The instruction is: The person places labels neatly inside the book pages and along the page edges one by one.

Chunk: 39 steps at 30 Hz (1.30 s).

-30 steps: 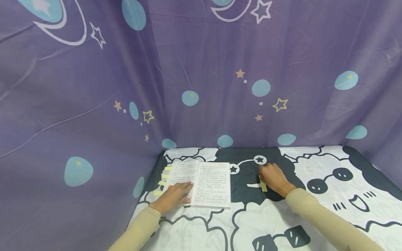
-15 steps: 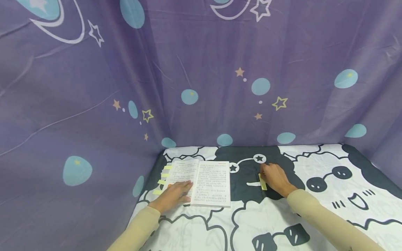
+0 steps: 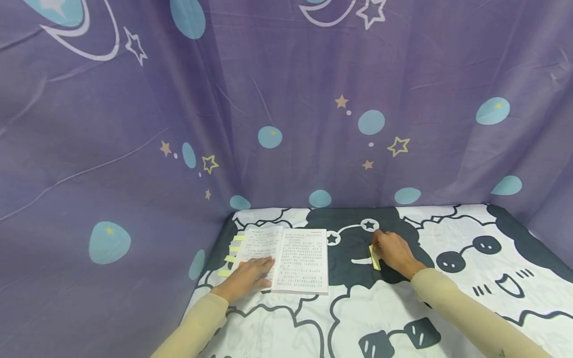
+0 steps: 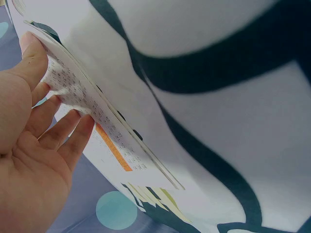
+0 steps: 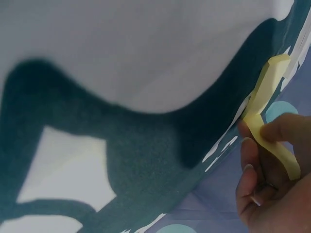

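An open book [image 3: 302, 261] with printed pages lies on the cloth. My left hand [image 3: 245, 279] rests on its left page, fingers extended, and the left wrist view shows the thumb near the lower page edge. Beneath those fingers an orange tab [image 4: 114, 148] is on the page. Right of the book, my right hand [image 3: 396, 253] pinches a yellow sticky note strip [image 5: 279, 153] between thumb and fingers. The strip bends up from a narrow yellow sticky note pad [image 5: 272, 82], and they meet near the fingertips.
Several yellow tabs [image 3: 230, 259] stick out from the book's left edge. A black and white patterned cloth [image 3: 277, 323] covers the surface. Purple curtains [image 3: 286, 99] hang behind and at the left side.
My right hand has shifted slightly to the right and back, and more of the yellow pad shows beside it. The left hand and the book stay in place.
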Motion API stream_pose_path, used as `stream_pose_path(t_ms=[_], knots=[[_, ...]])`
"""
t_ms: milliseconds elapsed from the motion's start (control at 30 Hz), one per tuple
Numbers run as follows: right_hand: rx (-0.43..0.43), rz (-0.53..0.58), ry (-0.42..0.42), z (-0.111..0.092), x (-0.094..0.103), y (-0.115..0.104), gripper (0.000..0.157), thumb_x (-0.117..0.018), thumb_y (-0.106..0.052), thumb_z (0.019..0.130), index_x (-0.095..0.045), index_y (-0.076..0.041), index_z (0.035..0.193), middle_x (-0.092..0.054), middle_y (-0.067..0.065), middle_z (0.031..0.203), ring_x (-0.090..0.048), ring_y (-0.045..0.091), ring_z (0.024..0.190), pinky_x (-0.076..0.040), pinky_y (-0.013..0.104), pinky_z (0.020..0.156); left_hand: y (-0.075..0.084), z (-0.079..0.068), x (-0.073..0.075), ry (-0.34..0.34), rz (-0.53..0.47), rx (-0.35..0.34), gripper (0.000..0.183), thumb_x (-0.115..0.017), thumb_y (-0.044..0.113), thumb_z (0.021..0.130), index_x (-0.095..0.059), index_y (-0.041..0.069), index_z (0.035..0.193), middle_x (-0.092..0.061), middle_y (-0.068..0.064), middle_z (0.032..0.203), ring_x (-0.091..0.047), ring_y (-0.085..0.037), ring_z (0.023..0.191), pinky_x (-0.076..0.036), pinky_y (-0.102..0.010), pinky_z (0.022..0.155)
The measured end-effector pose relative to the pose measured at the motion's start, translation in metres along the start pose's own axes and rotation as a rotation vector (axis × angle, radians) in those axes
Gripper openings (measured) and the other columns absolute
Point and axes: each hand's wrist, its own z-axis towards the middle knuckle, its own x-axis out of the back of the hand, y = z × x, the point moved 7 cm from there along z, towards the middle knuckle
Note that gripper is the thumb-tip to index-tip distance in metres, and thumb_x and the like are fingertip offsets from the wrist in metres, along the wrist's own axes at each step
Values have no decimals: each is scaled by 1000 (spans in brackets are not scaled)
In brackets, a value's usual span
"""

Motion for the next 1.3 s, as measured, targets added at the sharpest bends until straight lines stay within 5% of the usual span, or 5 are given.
stream_pose_path(t_ms=[333,833,1300], knots=[[35,22,-11,2,-7,-7,21,-80,7,75,-68,-10,73,-68,0,72,-53,19,69,-54,35,59,1,-1,0,5,-27,7,67,-68,33,97,-47,-2,151,-44,-20,157,-44,-41,142,-35,-55,118],[-108,124,-36,3,-6,7,9,-74,4,85,-73,-5,83,-72,5,79,-71,28,78,-60,48,66,1,-1,0,5,-28,24,68,-69,32,96,-47,-1,151,-43,-19,158,-43,-40,143,-35,-54,119],[-149,169,-72,4,-4,11,9,-72,3,88,-73,-5,84,-72,2,80,-71,25,79,-59,47,67,-1,0,-1,8,-18,11,68,-68,33,96,-47,-1,151,-44,-20,158,-44,-41,142,-36,-54,118]])
